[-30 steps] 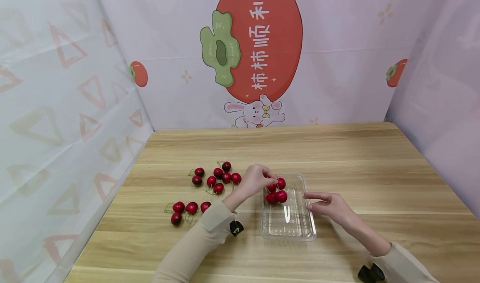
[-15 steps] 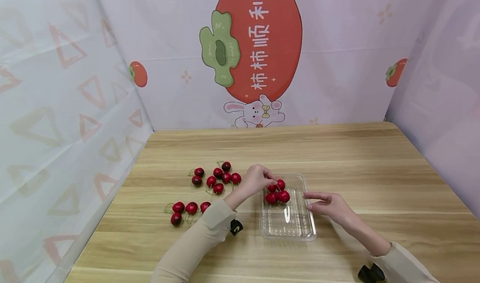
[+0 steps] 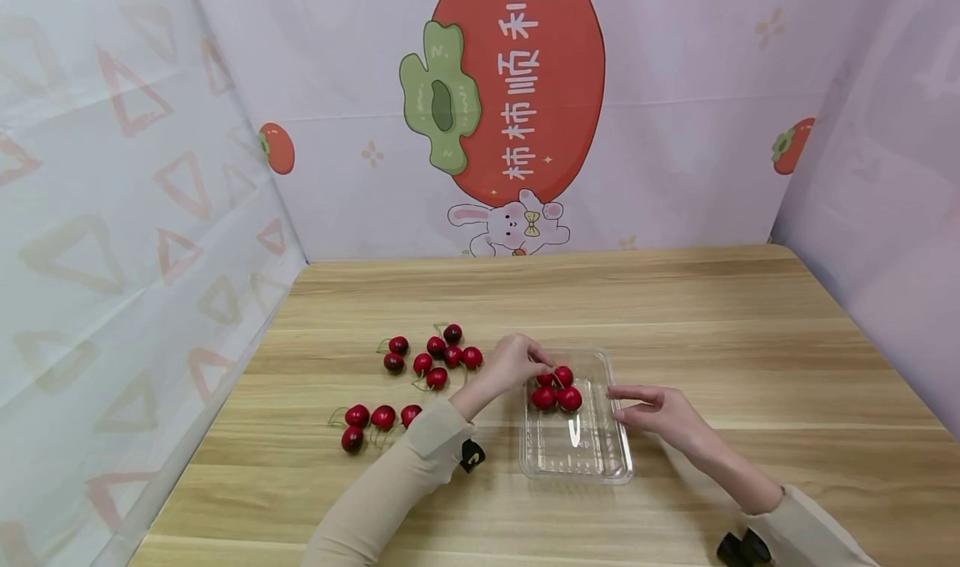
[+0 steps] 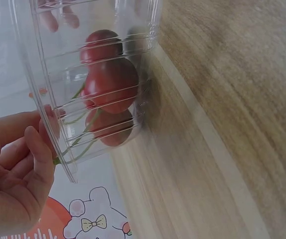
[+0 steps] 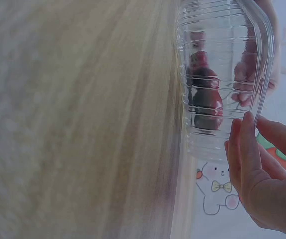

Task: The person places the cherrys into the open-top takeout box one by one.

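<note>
While our left hand [image 3: 512,360] pinches cherry stems, the cherries [image 3: 557,389] sit in the clear tray [image 3: 577,454].
We steady the tray's right edge with relaxed fingers of our right hand [image 3: 662,411]; loose cherries [image 3: 435,353] lie left on the table [image 3: 712,317].

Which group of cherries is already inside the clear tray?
The cluster at the far end of the clear tray, under the left hand. The other two groups lie on the table, left of it.
</note>
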A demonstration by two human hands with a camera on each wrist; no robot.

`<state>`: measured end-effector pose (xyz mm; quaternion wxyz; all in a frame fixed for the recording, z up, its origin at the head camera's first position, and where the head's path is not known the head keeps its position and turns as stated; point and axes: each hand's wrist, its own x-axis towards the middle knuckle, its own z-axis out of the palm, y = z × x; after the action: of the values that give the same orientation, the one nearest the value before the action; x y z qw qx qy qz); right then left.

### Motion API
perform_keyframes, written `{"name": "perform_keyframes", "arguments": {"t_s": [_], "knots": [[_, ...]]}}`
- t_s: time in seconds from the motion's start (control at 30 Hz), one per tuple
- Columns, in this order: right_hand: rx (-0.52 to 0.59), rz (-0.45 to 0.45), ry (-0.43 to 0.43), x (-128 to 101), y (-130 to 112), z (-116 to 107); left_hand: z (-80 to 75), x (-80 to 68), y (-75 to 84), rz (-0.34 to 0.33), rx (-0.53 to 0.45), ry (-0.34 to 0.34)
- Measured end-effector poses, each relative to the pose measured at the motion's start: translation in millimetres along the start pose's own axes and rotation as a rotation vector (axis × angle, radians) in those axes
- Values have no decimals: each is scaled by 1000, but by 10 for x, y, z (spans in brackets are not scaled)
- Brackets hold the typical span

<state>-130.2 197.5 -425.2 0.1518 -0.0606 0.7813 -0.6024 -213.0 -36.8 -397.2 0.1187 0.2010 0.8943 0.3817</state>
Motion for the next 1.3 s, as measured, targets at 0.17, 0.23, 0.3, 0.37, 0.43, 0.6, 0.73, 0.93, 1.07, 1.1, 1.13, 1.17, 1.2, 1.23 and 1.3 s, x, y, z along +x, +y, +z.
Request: {"name": "perform_keyframes", "arguments": {"t_s": [0.17,0.23,0.3,0.37,0.43,0.6,0.73,0.93,1.07,1.1,1.13,1.17,1.2,1.23,1.3], "knots": [[-17,2,-2,1,6,-1,5,1,-19,13,-7,-27],[-22,8,-2,1,11,1,1,-1,-25,21,-14,-39],[-19,13,-1,3,15,3,-6,-5,-31,37,-14,-45],[-18,5,-5,5,21,0,-12,-12,-39,54,-13,-48],[-17,6,-3,7,26,-1,-21,-21,-49,77,-10,-50],[-18,14,-4,3,31,2,-61,-74,-70,90,-62,-62],[-21,13,-3,-1,31,1,-131,-138,-71,73,-123,-63],[-17,19,5,-5,26,-2,-250,-196,-135,81,-137,-31],[-21,17,3,-6,28,-6,-326,-229,-199,81,-125,5],[-20,15,2,-5,29,-6,-345,-242,-210,78,-116,15],[-20,15,2,-3,31,-6,-366,-252,-220,72,-107,25],[-20,16,2,-2,31,-6,-388,-266,-228,69,-100,33],[-19,17,3,-1,31,-5,-411,-283,-234,65,-88,39],[-18,18,4,0,31,-5,-432,-299,-243,59,-73,46],[-19,20,8,1,32,-4,-469,-326,-270,52,-32,58]]}}
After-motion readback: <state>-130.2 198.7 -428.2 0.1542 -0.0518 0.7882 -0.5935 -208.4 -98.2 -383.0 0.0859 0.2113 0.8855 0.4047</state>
